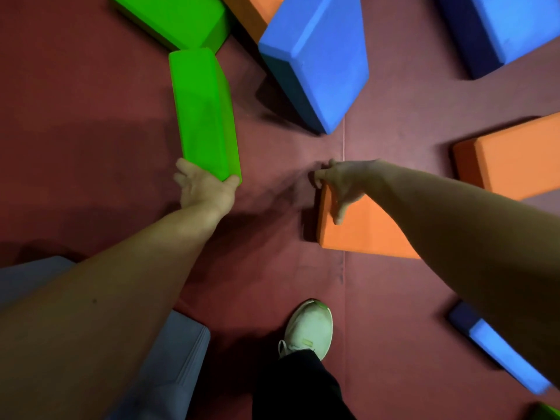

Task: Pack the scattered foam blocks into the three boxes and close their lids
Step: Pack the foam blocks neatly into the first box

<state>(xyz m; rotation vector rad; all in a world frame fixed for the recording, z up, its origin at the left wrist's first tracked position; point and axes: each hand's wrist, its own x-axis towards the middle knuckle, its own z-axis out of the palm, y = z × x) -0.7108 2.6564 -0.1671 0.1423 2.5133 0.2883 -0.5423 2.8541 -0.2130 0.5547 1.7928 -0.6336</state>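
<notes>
A long green foam block lies on the dark red floor, and my left hand grips its near end, thumb on the right corner. My right hand is closed over the far left corner of an orange foam block, fingers over its edge and thumb on top. Around them lie a second green block, a large blue block, another blue block at the top right, and an orange block at the right. No box interior shows.
A grey flat object lies under my left arm at the lower left. My white shoe stands at the bottom centre. Another blue block lies at the lower right, a green corner beyond it. An orange block sits at the top.
</notes>
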